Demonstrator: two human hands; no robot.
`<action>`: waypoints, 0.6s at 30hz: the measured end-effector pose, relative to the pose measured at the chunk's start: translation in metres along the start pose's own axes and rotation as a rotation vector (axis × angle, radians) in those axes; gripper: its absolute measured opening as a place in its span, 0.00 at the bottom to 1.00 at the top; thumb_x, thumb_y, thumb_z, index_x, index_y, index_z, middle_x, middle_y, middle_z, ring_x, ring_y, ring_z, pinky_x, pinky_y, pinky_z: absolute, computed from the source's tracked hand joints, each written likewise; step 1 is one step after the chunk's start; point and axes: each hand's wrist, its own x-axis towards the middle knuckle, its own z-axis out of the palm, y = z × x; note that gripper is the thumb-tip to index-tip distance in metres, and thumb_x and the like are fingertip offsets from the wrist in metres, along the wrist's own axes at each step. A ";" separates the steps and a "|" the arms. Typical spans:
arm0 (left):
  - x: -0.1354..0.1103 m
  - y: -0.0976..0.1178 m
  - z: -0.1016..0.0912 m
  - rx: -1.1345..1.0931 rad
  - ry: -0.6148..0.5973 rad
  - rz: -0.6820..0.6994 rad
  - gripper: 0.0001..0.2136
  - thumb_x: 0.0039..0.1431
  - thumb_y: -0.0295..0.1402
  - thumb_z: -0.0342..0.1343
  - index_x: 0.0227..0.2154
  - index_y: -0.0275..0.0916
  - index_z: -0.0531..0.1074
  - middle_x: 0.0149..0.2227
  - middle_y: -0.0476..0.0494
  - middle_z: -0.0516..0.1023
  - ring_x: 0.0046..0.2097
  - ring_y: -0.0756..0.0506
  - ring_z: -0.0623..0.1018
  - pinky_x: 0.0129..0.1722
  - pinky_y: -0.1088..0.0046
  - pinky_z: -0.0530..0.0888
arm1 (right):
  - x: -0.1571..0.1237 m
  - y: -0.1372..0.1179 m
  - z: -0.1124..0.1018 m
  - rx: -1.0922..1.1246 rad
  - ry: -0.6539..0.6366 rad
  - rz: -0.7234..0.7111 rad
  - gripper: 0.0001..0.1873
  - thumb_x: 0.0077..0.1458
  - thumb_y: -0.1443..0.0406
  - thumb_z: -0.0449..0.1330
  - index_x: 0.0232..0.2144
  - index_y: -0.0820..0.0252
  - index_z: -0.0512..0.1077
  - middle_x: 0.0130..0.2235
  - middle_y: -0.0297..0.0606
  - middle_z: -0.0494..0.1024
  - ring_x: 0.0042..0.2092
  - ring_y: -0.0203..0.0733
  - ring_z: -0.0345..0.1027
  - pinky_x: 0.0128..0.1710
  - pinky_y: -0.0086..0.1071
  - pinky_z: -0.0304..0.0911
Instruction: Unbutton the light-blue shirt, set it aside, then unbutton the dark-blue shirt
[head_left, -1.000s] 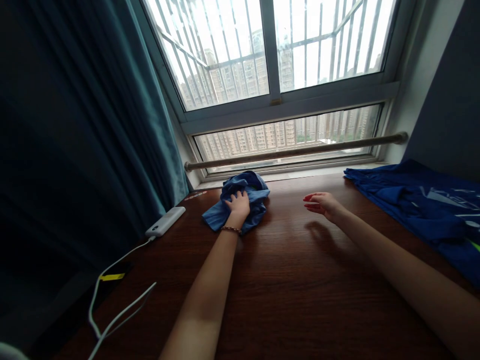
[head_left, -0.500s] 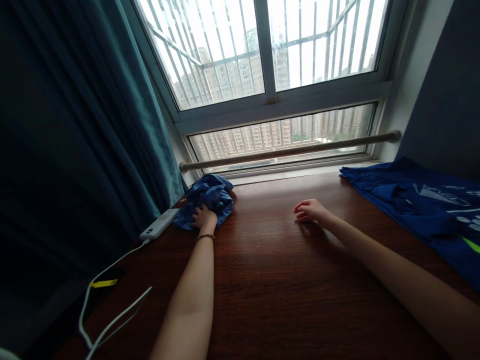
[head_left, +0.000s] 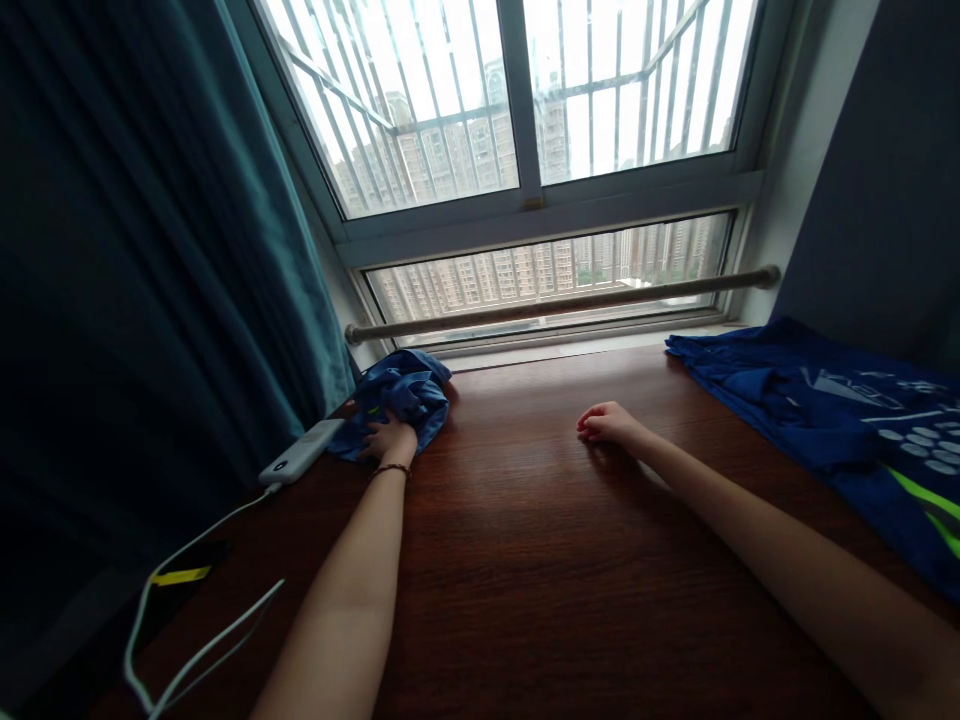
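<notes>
Left hand (head_left: 391, 438): I'm resting it on crumpled blue garment (head_left: 407, 392), grip unclear; best pressing lightly, sparing adjacent power bank (head_left: 303, 452). Right hand (head_left: 611, 424): relaxing, empty.

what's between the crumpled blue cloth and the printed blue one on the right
In the head view, the right hand and brown wood-grain surface lie between the crumpled blue cloth and the printed blue cloth.

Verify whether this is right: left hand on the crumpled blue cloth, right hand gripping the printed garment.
One error: the head view shows the right hand apart from the printed garment, not gripping it. The left hand is on the crumpled blue cloth.
</notes>
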 end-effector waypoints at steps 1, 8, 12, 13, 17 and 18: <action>0.002 -0.001 0.000 -0.002 0.004 -0.002 0.22 0.59 0.38 0.38 0.55 0.37 0.53 0.58 0.26 0.48 0.53 0.23 0.56 0.39 0.41 0.60 | 0.001 0.001 0.000 -0.018 0.002 -0.007 0.08 0.46 0.78 0.51 0.23 0.67 0.69 0.26 0.40 0.74 0.28 0.33 0.69 0.24 0.19 0.63; -0.012 -0.012 -0.008 -0.095 0.111 0.078 0.23 0.56 0.37 0.43 0.55 0.42 0.52 0.58 0.28 0.47 0.54 0.25 0.58 0.43 0.40 0.58 | 0.012 0.012 0.005 -0.203 0.044 -0.085 0.09 0.45 0.76 0.50 0.24 0.67 0.70 0.25 0.37 0.74 0.24 0.31 0.66 0.21 0.20 0.59; -0.038 -0.004 -0.031 -0.177 0.353 0.264 0.31 0.51 0.35 0.49 0.57 0.33 0.46 0.60 0.25 0.40 0.59 0.28 0.47 0.51 0.42 0.51 | 0.013 0.011 0.002 -0.351 0.143 -0.149 0.08 0.46 0.73 0.52 0.27 0.65 0.71 0.30 0.37 0.75 0.32 0.36 0.68 0.32 0.24 0.62; -0.046 0.001 -0.038 -0.184 0.409 0.371 0.32 0.51 0.34 0.49 0.57 0.32 0.44 0.60 0.26 0.38 0.60 0.30 0.44 0.53 0.44 0.49 | 0.013 0.009 -0.003 -0.392 0.184 -0.170 0.08 0.47 0.73 0.53 0.29 0.64 0.71 0.32 0.38 0.74 0.36 0.37 0.68 0.37 0.26 0.62; -0.082 0.028 -0.056 -0.145 0.402 0.870 0.29 0.51 0.32 0.48 0.57 0.32 0.49 0.61 0.30 0.39 0.62 0.35 0.40 0.57 0.49 0.41 | 0.007 -0.001 -0.039 -0.603 0.457 -0.203 0.15 0.48 0.69 0.55 0.41 0.65 0.68 0.46 0.48 0.68 0.51 0.50 0.56 0.53 0.39 0.48; -0.091 0.035 -0.057 -0.120 0.360 0.999 0.28 0.52 0.33 0.48 0.56 0.32 0.51 0.61 0.31 0.40 0.62 0.35 0.40 0.57 0.50 0.40 | 0.005 -0.001 -0.052 -0.713 0.591 -0.187 0.16 0.49 0.68 0.54 0.43 0.65 0.67 0.47 0.51 0.66 0.53 0.53 0.53 0.53 0.44 0.45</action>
